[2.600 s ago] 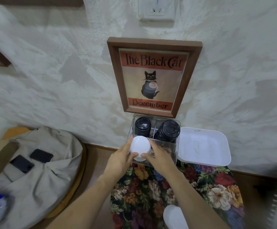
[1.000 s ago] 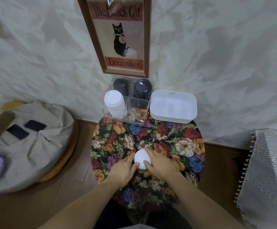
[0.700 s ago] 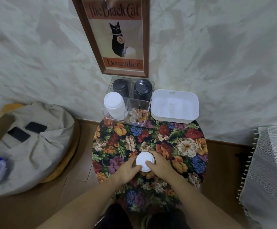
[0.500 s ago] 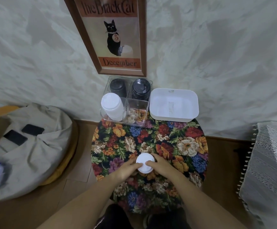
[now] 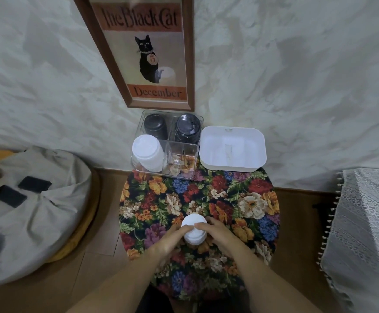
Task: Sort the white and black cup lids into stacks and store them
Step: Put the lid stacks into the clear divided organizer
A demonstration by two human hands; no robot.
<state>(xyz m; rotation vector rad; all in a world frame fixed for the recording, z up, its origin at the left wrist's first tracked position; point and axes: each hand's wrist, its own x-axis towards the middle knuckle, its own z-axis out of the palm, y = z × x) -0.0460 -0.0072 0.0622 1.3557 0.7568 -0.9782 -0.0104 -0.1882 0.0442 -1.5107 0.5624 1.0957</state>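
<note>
Two hands: left hand (image 5: pixel 170 239) at 9 o'clock of the held white stack (image 5: pixel 194 230), right hand (image 5: pixel 217 233) at 3 o'clock. The fingers of both curl round its sides, and fingertips meet over its near top edge.
Grip reason: judged. Pressure from opposite sides keeps loose nested lids in line, whereas a one-sided pinch would let them fan out.
Held stack position: upright at 6 o'clock of the floral table (image 5: pixel 240 199). The base is hidden by fingers, so I cannot tell if it rests on the cloth or sits just clear of it.
Organizer: clear four-cell organizer (image 5: pixel 138 123) at 11 o'clock of the table, close to the wall.
Cells: black stack A (image 5: pixel 155 126) at 11 o'clock and black stack B (image 5: pixel 187 127) at 1 o'clock. The stored white stack (image 5: pixel 147 152) is at 7 o'clock, tilted slightly. The 5 o'clock cell (image 5: pixel 181 160) shows only the cloth pattern through its walls.
Sorting logic: colours go by row, black at the back and white in front. The 5 o'clock cell is therefore the likely home for the held stack.
White bin (image 5: pixel 229 167): at 1 o'clock of the table, just beside the organizer's right wall.
Step in hand: squaring the stack before the lift (judgement).
Progress: three stacks stored, and this appears to be the last.
Risk: the cell is narrow, so a skewed stack could catch on the divider.
</note>
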